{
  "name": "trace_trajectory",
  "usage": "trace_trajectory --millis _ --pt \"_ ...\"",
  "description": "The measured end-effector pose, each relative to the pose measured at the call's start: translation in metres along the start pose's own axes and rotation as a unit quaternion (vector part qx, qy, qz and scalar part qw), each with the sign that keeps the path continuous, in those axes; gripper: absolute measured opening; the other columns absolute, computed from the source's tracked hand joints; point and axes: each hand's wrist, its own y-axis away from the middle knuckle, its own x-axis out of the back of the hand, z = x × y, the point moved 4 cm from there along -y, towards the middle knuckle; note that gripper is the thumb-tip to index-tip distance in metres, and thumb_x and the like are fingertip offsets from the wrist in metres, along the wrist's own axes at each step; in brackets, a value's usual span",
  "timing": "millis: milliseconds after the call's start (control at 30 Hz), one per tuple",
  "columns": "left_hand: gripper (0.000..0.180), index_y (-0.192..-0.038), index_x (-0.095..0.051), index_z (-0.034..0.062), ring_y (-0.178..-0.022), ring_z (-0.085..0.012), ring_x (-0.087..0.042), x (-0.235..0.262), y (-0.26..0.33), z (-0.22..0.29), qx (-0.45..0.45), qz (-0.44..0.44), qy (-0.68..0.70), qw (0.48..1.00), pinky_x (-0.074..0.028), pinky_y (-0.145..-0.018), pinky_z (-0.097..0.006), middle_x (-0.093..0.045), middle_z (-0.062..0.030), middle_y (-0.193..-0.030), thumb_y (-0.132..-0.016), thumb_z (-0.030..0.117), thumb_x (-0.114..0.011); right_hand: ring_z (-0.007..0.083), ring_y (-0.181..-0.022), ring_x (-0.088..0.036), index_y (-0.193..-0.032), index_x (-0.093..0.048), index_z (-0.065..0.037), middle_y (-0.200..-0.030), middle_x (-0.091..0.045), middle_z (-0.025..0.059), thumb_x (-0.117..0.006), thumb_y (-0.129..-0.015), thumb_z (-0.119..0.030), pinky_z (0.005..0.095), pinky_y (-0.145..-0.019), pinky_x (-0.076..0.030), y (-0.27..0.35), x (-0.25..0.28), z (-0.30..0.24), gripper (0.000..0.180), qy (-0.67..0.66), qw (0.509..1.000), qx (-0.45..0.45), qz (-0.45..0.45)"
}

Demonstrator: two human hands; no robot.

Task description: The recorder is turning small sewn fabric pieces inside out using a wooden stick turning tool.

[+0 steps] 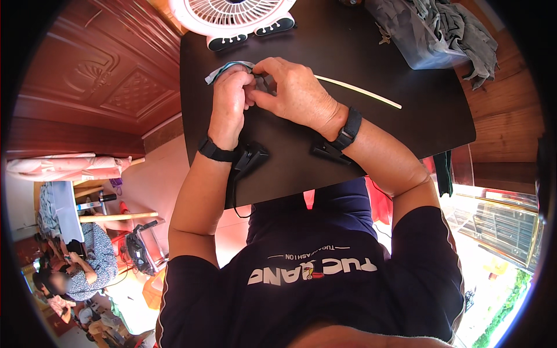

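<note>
Left hand: the left hand point(230, 95) is curled inward over the tabletop, its fingers closed on the cloth piece, thumb bent toward the forefinger.
Right hand: the right hand point(299, 90) arches in from the other side, thumb and forefinger parted, their tips right by the left fingers; whether they pinch anything, I cannot tell.
Cloth piece: the grey-blue cloth piece point(216, 73) is in the left fingers, part of it sticking out along their far side and to their left.
White strip: a thin white strip point(360, 91) lies on the tabletop, to the right of the right fingers, slanting away from behind that hand.
Tabletop: the dark tabletop point(406, 127) spreads beneath both sets of fingers.
Desk fan: a pale desk fan point(235, 10) with black shoe-shaped feet point(227, 42) stands just beyond the left fingers.
Plastic bin: a clear plastic bin point(426, 52), heaped with grey fabric point(455, 29), sits well to the right of the right fingers and farther out.
Wristbands: a black wristband on each wrist, left point(216, 150) and right point(349, 129), nearer the body than the fingers.
</note>
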Motion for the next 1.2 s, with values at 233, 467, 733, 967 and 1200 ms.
trace_trajectory --millis 233,467,733,967,1200 --pt "0.011 -0.074 -0.057 0.0047 -0.057 -0.0103 -0.048 -0.003 -0.002 0.005 -0.033 -0.013 -0.034 0.999 -0.037 -0.052 -0.023 -0.054 -0.0018 -0.069 -0.077 0.014 -0.053 0.0175 -0.067 -0.063 -0.098 -0.061 0.0 -0.077 -0.064 0.0092 -0.069 -0.076 -0.01 0.0286 -0.063 -0.051 -0.002 -0.001 0.012 0.026 -0.03 0.998 -0.044 -0.039" --pt "0.029 -0.107 -0.054 0.0063 -0.095 -0.0165 -0.054 0.0 -0.005 0.001 -0.071 0.011 0.121 0.99 -0.04 -0.084 -0.032 -0.059 -0.0058 -0.101 -0.085 0.026 -0.053 0.0103 -0.078 -0.062 -0.1 -0.063 0.0 -0.09 -0.066 0.0036 -0.062 -0.084 -0.003 0.0239 -0.071 -0.051 -0.004 -0.008 0.035 0.016 -0.46 0.857 -0.23 -0.011" --pt "0.028 -0.109 -0.056 0.0044 -0.098 -0.0153 -0.056 -0.011 -0.003 -0.011 0.001 -0.075 0.253 0.965 -0.042 -0.086 -0.031 -0.06 -0.0034 -0.104 -0.09 0.025 -0.051 0.0108 -0.084 -0.061 -0.104 -0.064 -0.001 -0.097 -0.066 0.0052 -0.06 -0.085 -0.002 0.0258 -0.077 -0.051 0.002 -0.019 0.031 0.02 -0.586 0.764 -0.269 0.006" --pt "0.02 -0.093 -0.061 -0.0008 -0.084 -0.0138 -0.056 -0.005 0.002 0.012 -0.114 -0.054 0.2 0.972 -0.042 -0.08 -0.028 -0.061 -0.0056 -0.088 -0.088 0.018 -0.055 0.0061 -0.091 -0.056 -0.103 -0.065 -0.002 -0.102 -0.064 0.0005 -0.059 -0.086 0.002 0.0229 -0.082 -0.047 0.007 -0.02 0.017 0.019 -0.463 0.865 -0.184 -0.065" --pt "0.017 -0.096 -0.058 0.0008 -0.083 -0.0184 -0.057 0.002 0.001 0.019 -0.14 0.002 0.178 0.974 -0.044 -0.081 -0.033 -0.059 -0.0072 -0.088 -0.088 0.016 -0.054 0.0083 -0.091 -0.057 -0.12 -0.059 -0.004 -0.104 -0.064 0.0029 -0.052 -0.091 -0.001 0.0244 -0.081 -0.048 0.005 -0.016 0.007 0.031 -0.372 0.913 -0.123 -0.114"
